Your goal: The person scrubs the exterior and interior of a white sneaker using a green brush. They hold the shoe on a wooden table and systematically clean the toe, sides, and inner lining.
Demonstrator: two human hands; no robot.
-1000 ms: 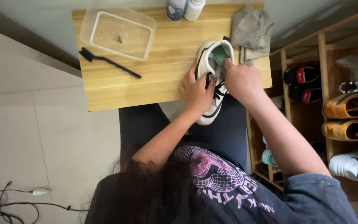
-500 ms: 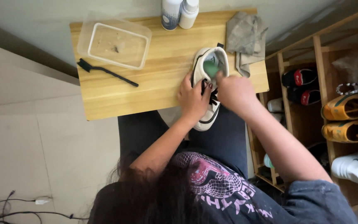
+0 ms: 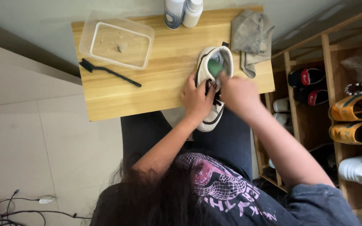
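Observation:
A white sneaker (image 3: 213, 69) with black trim and a green insole lies on the wooden table (image 3: 164, 67), its toe hanging over the near edge above my lap. My left hand (image 3: 197, 100) grips the shoe's left side at the laces. My right hand (image 3: 239, 93) is closed on the shoe's right side near the opening, fingers at the black laces. The middle of the shoe is hidden under both hands.
A clear plastic tub (image 3: 116, 40) holding cloudy water and a black brush (image 3: 107, 72) lie on the table's left half. Two white bottles (image 3: 183, 11) stand at the far edge, beside a grey cloth (image 3: 251, 35). A wooden shoe rack (image 3: 336, 104) with several shoes stands to the right.
The view has shifted slightly. My right hand has slid down from the shoe's opening toward the laces; my left hand stays on the shoe's side.

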